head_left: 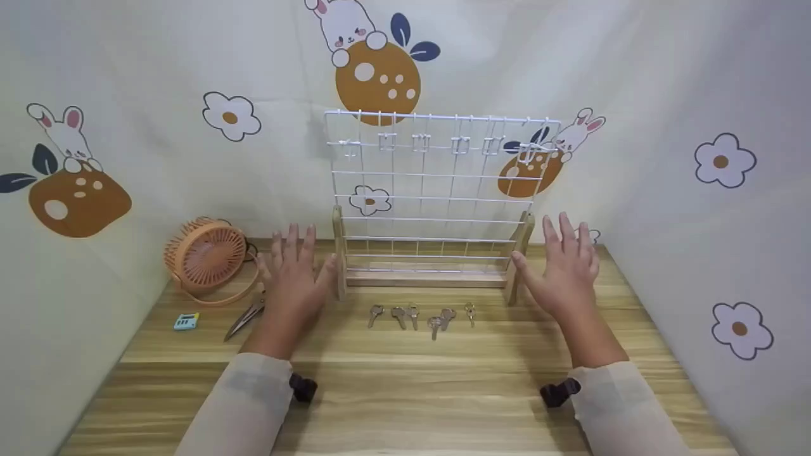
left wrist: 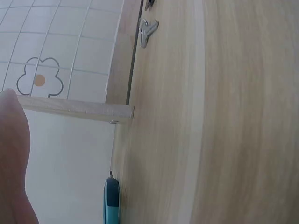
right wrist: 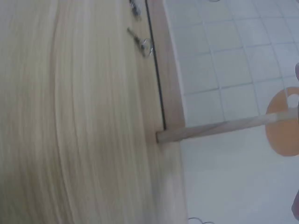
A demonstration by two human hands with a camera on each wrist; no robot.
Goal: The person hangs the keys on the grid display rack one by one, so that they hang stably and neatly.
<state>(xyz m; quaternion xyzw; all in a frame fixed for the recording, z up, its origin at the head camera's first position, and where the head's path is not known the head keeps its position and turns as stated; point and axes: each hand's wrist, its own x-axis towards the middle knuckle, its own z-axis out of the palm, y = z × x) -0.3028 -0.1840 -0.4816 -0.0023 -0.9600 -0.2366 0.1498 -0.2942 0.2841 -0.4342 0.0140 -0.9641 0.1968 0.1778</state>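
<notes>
A white wire grid rack point(head_left: 431, 198) with a wooden stand point(head_left: 426, 279) stands upright at the back of the table, small white hooks point(head_left: 460, 145) hanging along its upper part. My left hand point(head_left: 294, 285) is held beside the left wooden post point(head_left: 340, 253), fingers straight and spread. On the other side my right hand point(head_left: 567, 278) is likewise spread, its thumb close to the right post point(head_left: 521, 256). Neither hand holds anything; whether the thumbs touch the posts I cannot tell. Several loose keys point(head_left: 376, 315) lie in front of the stand, one with a ring point(right wrist: 145, 46).
To the left stand an orange fan point(head_left: 212, 256), a small light-blue item point(head_left: 186, 322) and scissors point(head_left: 244, 320), partly hidden by my left hand. A teal object point(left wrist: 111, 200) shows near the table's back edge. Printed curtains point(head_left: 665, 253) enclose the wooden table point(head_left: 418, 392).
</notes>
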